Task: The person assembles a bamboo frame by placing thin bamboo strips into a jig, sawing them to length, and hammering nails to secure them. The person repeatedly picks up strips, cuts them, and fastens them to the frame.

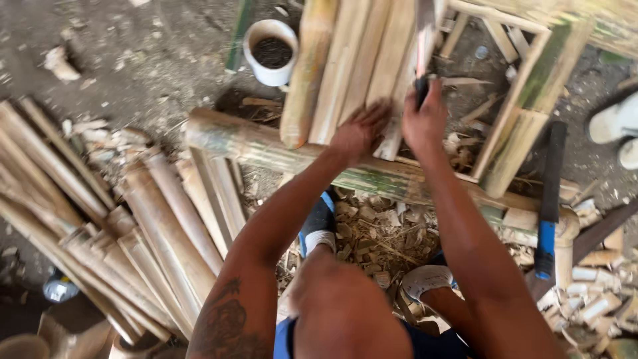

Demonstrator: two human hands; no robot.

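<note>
Dirt ground (153, 60) littered with shavings makes the work floor. At the left, split bamboo strips (100, 226) lie side by side in a fanned stack, probably sorted out of the way. Further back stands a white cup (270, 52) of dark contents. A thick bamboo pole (226, 136) lies crosswise as a rest, propping several bamboo slats (352, 60). The left hand (361, 130) presses flat on them, fingers together, steadying them. The right hand (425, 119) is clamped on a knife handle (421, 88); the blade blurs upward, its edge hard to make out. A blue-and-black tool (549, 206) lies to the right, and a shoe (615, 119) is cut off by the frame.
</note>
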